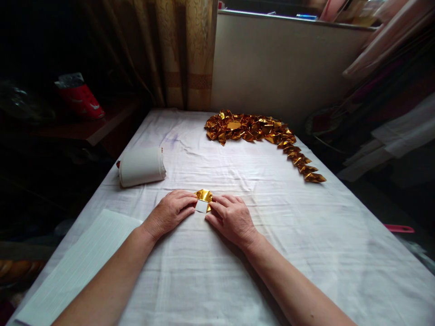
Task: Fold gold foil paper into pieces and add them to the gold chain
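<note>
A small piece of folded gold foil paper point(204, 195) lies on the white cloth in front of me, with a white patch of its backing facing up at the near side. My left hand point(171, 209) grips its left edge, fingers pressed together. On the opposite side, my right hand point(233, 215) has its fingertips closed on the right edge, thumb at the near corner. Parts of the paper are hidden under the fingers. Farther back, a chain of folded gold foil pieces point(251, 129) curls across the table and tapers off to the right.
A curved stack of white-backed sheets point(141, 167) rests at the left. Near my left forearm lies a striped whitish sheet point(84, 258). A red container point(81, 100) stands on a dark side table. A curtain point(199, 54) hangs behind, and clothes hang at the right.
</note>
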Motion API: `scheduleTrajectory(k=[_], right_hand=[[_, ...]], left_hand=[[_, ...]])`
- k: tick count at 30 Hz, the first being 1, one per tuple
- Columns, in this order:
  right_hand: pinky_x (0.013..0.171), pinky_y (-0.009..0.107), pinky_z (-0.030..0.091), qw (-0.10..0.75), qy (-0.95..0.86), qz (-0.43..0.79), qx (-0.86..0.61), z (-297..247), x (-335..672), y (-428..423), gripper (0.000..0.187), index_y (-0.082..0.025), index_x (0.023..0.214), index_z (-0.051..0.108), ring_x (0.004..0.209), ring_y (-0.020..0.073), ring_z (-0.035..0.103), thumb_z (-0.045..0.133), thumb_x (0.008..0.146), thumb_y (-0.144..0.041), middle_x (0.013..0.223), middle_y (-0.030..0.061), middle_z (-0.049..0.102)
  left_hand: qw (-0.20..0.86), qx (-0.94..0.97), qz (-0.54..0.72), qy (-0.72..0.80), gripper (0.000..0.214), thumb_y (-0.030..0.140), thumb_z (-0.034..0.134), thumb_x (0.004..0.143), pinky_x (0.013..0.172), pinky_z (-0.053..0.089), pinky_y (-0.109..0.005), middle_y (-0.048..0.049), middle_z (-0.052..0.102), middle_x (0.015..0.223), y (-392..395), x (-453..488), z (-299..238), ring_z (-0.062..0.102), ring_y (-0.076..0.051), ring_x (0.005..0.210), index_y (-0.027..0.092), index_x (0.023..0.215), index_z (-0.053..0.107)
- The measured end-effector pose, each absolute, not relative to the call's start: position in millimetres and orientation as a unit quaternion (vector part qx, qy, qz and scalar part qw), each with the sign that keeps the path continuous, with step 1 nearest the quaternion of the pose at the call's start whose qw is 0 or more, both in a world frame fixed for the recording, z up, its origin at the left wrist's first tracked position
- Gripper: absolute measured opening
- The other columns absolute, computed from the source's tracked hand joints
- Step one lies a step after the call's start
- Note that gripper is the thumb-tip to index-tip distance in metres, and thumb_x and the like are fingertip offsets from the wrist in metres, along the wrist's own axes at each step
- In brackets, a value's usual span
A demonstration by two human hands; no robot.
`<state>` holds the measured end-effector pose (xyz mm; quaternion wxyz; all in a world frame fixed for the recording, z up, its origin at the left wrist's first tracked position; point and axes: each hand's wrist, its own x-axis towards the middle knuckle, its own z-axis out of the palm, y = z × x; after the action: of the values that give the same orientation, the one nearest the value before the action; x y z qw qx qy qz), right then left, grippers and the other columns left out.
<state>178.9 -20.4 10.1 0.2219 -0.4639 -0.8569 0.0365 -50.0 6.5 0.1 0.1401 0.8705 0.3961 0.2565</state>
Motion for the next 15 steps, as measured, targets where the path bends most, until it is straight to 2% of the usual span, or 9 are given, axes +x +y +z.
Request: scheduleTrajectory(k=[5,10,15], right_hand=[[0.086,0.043,0.043,0.232,-0.846,0.036,-0.479,5.8,175.9,-18.9,0.023,-0.024,0.1,0.069,0.102,0.0271,0.061,0.072,0.08,-0.036,0.118,0.006,0.07],[0.086,0.042,0.043,0.236,-0.84,0.033,-0.487,3.7,174.4,-17.8,0.023,-0.024,0.099,0.069,0.102,0.0269,0.06,0.073,0.079,-0.036,0.116,0.0067,0.07],[0.081,0.041,0.043,0.227,-0.841,0.005,-0.491,0.8,172.1,-16.2,0.023,-0.021,0.095,0.068,0.097,0.0265,0.061,0.072,0.081,-0.039,0.114,0.007,0.071]], left_hand=[[0.114,0.87,0.253,0.408,0.018,0.029,0.057,0.091,0.094,0.049,-0.035,-0.0056,0.071,0.11,8.2,-46.1,-0.8,0.062,-0.019,0.104,0.023,0.103,0.07],[0.134,0.884,0.221,0.389,0.02,0.03,0.068,0.083,0.095,0.05,-0.034,-0.0042,0.07,0.113,9.6,-48.8,5.0,0.061,-0.02,0.106,0.025,0.103,0.07],[0.113,0.883,0.223,0.397,0.017,0.029,0.066,0.085,0.093,0.05,-0.033,-0.004,0.07,0.109,9.5,-47.1,5.3,0.061,-0.019,0.102,0.024,0.1,0.07]])
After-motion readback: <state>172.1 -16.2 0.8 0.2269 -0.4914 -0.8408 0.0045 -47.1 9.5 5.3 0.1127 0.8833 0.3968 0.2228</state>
